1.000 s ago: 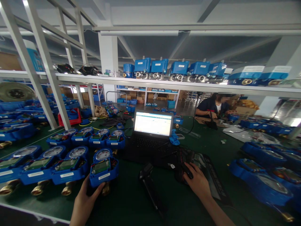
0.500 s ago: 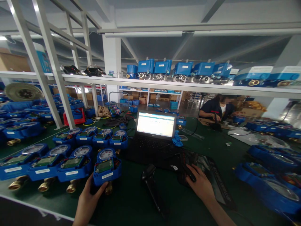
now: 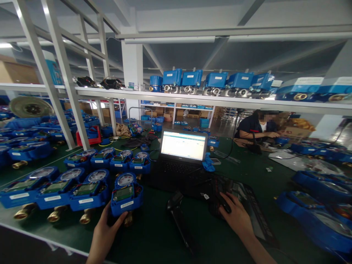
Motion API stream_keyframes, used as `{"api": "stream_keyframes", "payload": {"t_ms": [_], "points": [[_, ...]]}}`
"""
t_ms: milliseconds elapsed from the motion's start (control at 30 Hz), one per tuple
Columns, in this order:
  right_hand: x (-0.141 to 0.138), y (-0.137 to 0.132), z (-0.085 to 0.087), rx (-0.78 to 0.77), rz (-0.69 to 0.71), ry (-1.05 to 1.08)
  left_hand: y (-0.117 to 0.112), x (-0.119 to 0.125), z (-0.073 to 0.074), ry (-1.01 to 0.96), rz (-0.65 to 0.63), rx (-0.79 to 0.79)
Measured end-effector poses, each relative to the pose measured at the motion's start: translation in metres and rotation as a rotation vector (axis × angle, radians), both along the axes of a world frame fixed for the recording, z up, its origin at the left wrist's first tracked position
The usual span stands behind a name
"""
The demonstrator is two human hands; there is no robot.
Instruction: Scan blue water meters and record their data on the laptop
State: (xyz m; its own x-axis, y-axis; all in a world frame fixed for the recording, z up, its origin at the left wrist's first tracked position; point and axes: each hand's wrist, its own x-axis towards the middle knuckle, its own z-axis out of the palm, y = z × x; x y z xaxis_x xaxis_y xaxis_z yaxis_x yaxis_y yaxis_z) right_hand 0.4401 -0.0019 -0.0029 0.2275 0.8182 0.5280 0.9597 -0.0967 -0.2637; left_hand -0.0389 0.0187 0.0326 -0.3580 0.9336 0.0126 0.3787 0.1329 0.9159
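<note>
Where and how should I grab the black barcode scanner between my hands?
Probably around the slim handle of the barcode scanner, coming from your near side: it lies with the wider head toward the laptop and handle toward you.

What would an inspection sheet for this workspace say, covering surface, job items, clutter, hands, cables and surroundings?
Surface: green tabletop, blue meters on both sides.
Job items: front blue meter, green board exposed; laptop, screen lit; black scanner lying on the table.
Clutter: crumpled blue item beside the laptop; clear plastic at right.
Hands: left hand holds that front meter; right hand on a black mouse.
Cables: yellow cable behind the meters.
Surroundings: loaded shelf above; co-worker at right.
</note>
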Motion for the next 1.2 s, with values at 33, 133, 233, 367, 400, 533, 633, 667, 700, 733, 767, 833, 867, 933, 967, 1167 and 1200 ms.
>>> {"api": "stream_keyframes", "payload": {"t_ms": [33,133,233,367,400,533,633,667,700,733,767,833,867,933,967,1167,1200], "points": [[0.0004,0.0005,-0.0008,-0.008,0.008,-0.005,0.0003,-0.0003,-0.0011,0.013,0.0,0.015],[0.0025,0.0019,-0.0029,-0.019,0.019,-0.003,0.0007,0.0001,-0.0033,0.039,0.0,0.037],[0.0045,0.0028,-0.0042,-0.032,0.027,0.003,0.0002,0.0031,-0.001,0.035,0.017,0.032],[0.0048,0.0032,-0.0044,-0.017,0.05,0.005,-0.0003,0.005,0.0026,0.017,0.015,0.031],[0.0045,0.0032,-0.0043,-0.021,0.053,0.004,-0.0004,0.0043,0.0022,0.017,0.009,0.031],[0.0032,0.003,-0.0037,-0.041,0.033,-0.004,-0.0004,0.0003,-0.0026,0.022,-0.011,0.039],[0.0029,0.0031,-0.0037,-0.033,0.027,-0.011,0.0004,-0.0006,-0.0046,0.017,-0.004,0.039],[0.003,0.0032,-0.0039,-0.03,0.029,-0.012,0.0007,-0.0004,-0.0047,0.019,-0.007,0.042],[0.0031,0.0033,-0.0041,-0.026,0.032,-0.014,0.001,-0.0001,-0.0047,0.022,-0.007,0.045],[0.0032,0.0034,-0.0044,-0.02,0.037,-0.014,0.0012,0.0002,-0.0046,0.024,-0.008,0.046],[0.0034,0.0035,-0.0046,-0.015,0.042,-0.015,0.0014,0.0006,-0.0044,0.023,-0.01,0.049],[0.0037,0.0036,-0.005,-0.015,0.042,-0.016,0.0013,0.0013,-0.004,0.019,-0.006,0.05],[0.0038,0.0037,-0.005,-0.019,0.038,-0.015,0.0012,0.0016,-0.0037,0.015,-0.003,0.05],[0.0037,0.0038,-0.0045,-0.032,0.026,-0.012,0.0011,0.002,-0.0033,0.005,-0.001,0.049],[0.0036,0.0039,-0.0041,-0.036,0.023,-0.009,0.0011,0.002,-0.0032,0.001,0.0,0.049],[0.0028,0.0037,-0.0032,-0.035,0.022,-0.01,0.0008,0.0024,-0.0014,0.012,-0.007,0.034],[0.0029,0.0036,-0.0035,-0.034,0.021,-0.012,0.0005,0.0027,-0.0008,0.012,0.0,0.029]]}}
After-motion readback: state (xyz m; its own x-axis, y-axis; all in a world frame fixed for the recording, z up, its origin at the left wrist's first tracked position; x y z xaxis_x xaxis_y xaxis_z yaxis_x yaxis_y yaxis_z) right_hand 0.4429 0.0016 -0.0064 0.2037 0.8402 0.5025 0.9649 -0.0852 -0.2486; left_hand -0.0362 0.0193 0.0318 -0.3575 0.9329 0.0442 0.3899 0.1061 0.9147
